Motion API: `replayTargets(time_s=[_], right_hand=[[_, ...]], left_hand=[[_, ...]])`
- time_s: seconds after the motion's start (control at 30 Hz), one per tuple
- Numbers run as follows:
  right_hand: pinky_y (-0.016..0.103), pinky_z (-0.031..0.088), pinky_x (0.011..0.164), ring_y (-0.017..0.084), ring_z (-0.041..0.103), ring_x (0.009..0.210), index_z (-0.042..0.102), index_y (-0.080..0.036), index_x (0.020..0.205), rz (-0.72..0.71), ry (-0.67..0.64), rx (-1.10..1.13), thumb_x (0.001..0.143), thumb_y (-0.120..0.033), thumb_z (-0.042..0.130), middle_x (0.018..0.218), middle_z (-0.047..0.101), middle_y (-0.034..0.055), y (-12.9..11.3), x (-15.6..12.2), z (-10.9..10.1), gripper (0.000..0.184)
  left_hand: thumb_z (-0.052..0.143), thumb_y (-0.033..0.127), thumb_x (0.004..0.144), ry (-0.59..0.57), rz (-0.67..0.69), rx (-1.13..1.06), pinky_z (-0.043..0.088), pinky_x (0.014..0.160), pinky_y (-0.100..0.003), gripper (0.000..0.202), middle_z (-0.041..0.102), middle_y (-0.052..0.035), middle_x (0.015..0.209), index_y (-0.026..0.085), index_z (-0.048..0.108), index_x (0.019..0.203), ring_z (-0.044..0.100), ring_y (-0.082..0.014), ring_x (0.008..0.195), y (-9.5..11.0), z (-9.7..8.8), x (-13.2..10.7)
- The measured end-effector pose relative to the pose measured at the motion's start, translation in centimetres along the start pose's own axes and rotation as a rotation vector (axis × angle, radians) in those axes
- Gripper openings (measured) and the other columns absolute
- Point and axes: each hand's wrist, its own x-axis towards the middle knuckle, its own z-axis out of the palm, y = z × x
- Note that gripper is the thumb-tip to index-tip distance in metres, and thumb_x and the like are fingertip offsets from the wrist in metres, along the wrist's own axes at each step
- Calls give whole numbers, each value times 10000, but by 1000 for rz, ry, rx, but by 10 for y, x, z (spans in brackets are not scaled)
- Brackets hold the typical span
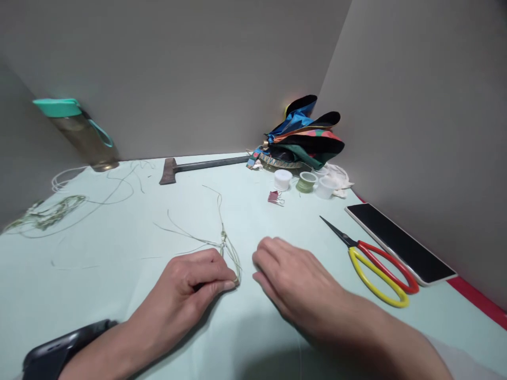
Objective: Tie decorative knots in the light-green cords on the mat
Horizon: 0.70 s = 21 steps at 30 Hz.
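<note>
My left hand (198,285) rests low on the table, thumb and forefinger pinched on the lower end of a looped bundle of thin green cord (232,253). A small knot joins the strands just above my fingers, and loose ends fan out from it to the left and upward. To the right of the bundle and apart from it, my right hand (295,279) has its fingers curled in toward the thumb. Whatever it may hold is hidden or too thin to make out.
Scissors (370,264) with red and yellow handles lie right, beside a phone (400,243). Behind stand a white spool (282,180), a green thread spool (306,182), a binder clip (274,197), colourful fabric (304,137), a hatchet (169,171). Left: a bottle (85,140), tangled cord (59,211).
</note>
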Motion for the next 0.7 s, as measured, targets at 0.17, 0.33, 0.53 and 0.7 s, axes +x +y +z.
replayTargets(time_s=[0.17,0.33,0.53,0.7], right_hand=[[378,429,626,266,646,791,643,-176,988,17,9,-7,802,34,553,1006,666,91,-20,-15,19,294],[372,414,613,298,693,937,650,-159,1078,115,10,35,954,-80,551,1082,698,112,-26,-10,14,177],[348,301,539,231,656,704,645,-171,964,126,-47,133,860,58,471,984,714,110,-29,-5,15,306],[273,385,531,150,560,576,544,-215,964,128,-51,361,963,-120,486,748,639,-13,-25,-6,9,112]], left_hand=[[613,184,1021,42,-6,-9,495,707,-228,234,746,20,823,249,790,883,679,-124,744,0,0,-5],[603,178,1026,4,-8,-7,489,717,-211,245,734,37,820,253,774,868,668,-108,750,3,0,-3],[570,160,1026,-3,-13,24,478,681,-219,254,708,28,809,240,744,860,646,-116,729,7,0,-3],[561,172,1034,19,-9,38,487,689,-221,263,715,30,810,253,750,870,657,-120,732,9,1,-4]])
